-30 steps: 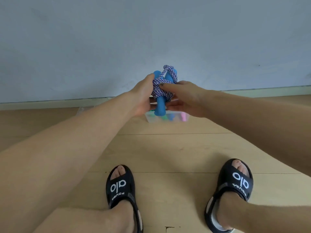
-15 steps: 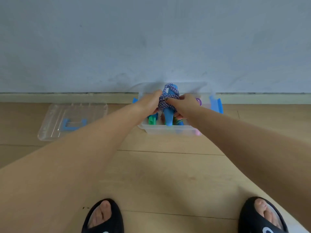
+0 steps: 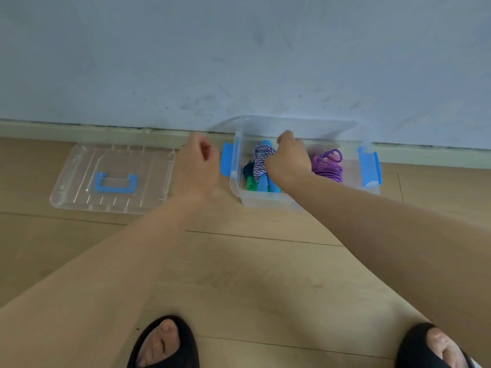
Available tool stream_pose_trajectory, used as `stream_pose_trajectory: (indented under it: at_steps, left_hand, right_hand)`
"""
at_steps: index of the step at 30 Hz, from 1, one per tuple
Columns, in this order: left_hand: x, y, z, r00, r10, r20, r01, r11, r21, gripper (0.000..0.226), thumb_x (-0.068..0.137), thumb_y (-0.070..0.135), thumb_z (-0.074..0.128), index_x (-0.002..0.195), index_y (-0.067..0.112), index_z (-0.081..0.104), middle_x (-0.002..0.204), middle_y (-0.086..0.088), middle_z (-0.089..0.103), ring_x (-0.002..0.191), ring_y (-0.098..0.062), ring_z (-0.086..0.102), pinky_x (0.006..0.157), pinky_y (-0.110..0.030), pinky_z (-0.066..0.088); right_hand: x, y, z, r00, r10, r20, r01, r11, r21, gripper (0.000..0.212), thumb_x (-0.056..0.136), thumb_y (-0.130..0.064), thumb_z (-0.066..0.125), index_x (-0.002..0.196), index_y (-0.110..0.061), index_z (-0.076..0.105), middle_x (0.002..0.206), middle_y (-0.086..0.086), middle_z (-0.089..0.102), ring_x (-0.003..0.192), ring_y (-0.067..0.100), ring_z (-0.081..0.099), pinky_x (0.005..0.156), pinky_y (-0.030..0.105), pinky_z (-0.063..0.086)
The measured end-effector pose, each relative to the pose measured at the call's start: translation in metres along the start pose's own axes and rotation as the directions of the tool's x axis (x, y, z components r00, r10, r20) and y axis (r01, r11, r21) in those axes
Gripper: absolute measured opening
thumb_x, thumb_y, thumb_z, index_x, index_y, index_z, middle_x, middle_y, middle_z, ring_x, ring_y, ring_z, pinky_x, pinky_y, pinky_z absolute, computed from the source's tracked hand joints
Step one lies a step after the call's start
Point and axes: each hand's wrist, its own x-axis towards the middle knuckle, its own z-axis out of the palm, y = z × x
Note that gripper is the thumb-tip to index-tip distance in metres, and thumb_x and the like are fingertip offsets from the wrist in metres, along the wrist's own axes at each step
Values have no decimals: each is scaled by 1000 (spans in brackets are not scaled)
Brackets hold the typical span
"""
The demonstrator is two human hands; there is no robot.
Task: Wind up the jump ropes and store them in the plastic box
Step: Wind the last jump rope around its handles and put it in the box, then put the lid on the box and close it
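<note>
A clear plastic box (image 3: 268, 201) with blue side latches stands on the floor against the wall. Inside it my right hand (image 3: 288, 159) grips a wound jump rope (image 3: 261, 162) with blue handles and purple-white cord, low in the box. A green-handled rope (image 3: 249, 181) with dark cord lies at its left, and a coiled purple rope (image 3: 328, 166) lies at the right end of the box. My left hand (image 3: 195, 162) hovers just left of the box, fingers loosely curled, holding nothing.
The box's clear lid (image 3: 111, 179) with a blue handle lies flat on the wooden floor to the left. A grey wall (image 3: 239, 62) and a skirting board run behind. My feet in black slippers (image 3: 164, 343) stand at the bottom edge.
The blue-handled rope went down into the box with my right hand. My left hand let go of it and moved left, out of the box.
</note>
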Motion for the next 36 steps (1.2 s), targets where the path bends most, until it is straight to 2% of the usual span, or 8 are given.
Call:
stream_pose_trajectory:
  at_steps: [3, 6, 11, 16, 22, 28, 31, 36]
  left_hand:
    - [1, -61, -22, 971, -217, 99, 171, 922, 347, 38, 91, 22, 55, 126, 10, 49, 110, -9, 58, 96, -26, 57, 80, -39, 49]
    - [-3, -111, -29, 897, -365, 249, 147, 779, 610, 54, 93, 30, 51, 140, 5, 39, 132, -20, 50, 115, -37, 51, 93, -45, 46]
    - [-10, -133, -25, 870, -356, 342, 94, 800, 593, 50, 96, 25, 52, 138, 4, 38, 128, -19, 51, 105, -32, 55, 79, -36, 44]
    - [-19, -126, -13, 868, -320, 380, 59, 825, 561, 27, 94, 27, 55, 113, 9, 47, 108, -9, 58, 97, -29, 59, 84, -41, 51]
    - [-57, -110, 10, 873, -208, 441, -146, 751, 644, 18, 95, 23, 49, 105, 11, 57, 99, -5, 59, 91, -24, 60, 78, -36, 51]
    - [-24, -40, -28, 986, 6, 167, -90, 862, 499, 24, 91, 30, 44, 83, 9, 51, 77, -7, 57, 72, -28, 55, 61, -36, 42]
    - [-3, 23, -73, 992, 128, -25, -104, 892, 439, 33, 87, 32, 44, 69, 5, 50, 62, -11, 54, 63, -33, 52, 56, -36, 40]
    - [5, 134, -131, 975, 167, -146, -125, 957, 261, 39, 82, 36, 39, 57, 5, 42, 55, -17, 43, 59, -37, 48, 58, -42, 40]
  right_hand:
    - [-20, -26, 9, 968, -196, -160, 214, 971, 105, 40, 81, 4, 46, 118, -10, 50, 120, 9, 50, 98, 28, 56, 79, 41, 48]
    - [-41, -42, 29, 936, -299, -187, 336, 917, 217, 38, 79, 7, 44, 113, -6, 55, 114, 10, 54, 96, 27, 55, 80, 41, 45]
    - [-53, -39, 48, 944, -322, -74, 331, 924, 193, 31, 80, 6, 46, 107, -4, 58, 109, 12, 59, 98, 29, 56, 83, 42, 46]
    - [-54, -38, 41, 968, -251, -2, 244, 941, 234, 26, 82, 3, 50, 105, -5, 60, 107, 10, 61, 99, 27, 57, 88, 44, 48]
    - [-63, -36, 25, 985, -158, 74, 129, 944, 303, 25, 88, -6, 49, 111, -9, 58, 96, 3, 62, 92, 24, 61, 83, 41, 53]
    - [-62, -13, -7, 992, -77, 101, 44, 954, 295, 18, 91, -25, 51, 105, -15, 55, 96, 5, 65, 81, 22, 58, 59, 27, 43]
    - [-62, -4, -31, 982, 52, 181, -117, 922, 370, 22, 91, -34, 51, 102, -15, 53, 100, 11, 68, 89, 26, 67, 74, 37, 58]
    - [-78, -5, -81, 887, 220, 406, -429, 716, 550, 47, 92, -50, 52, 119, -11, 54, 99, 12, 63, 85, 25, 65, 92, 43, 56]
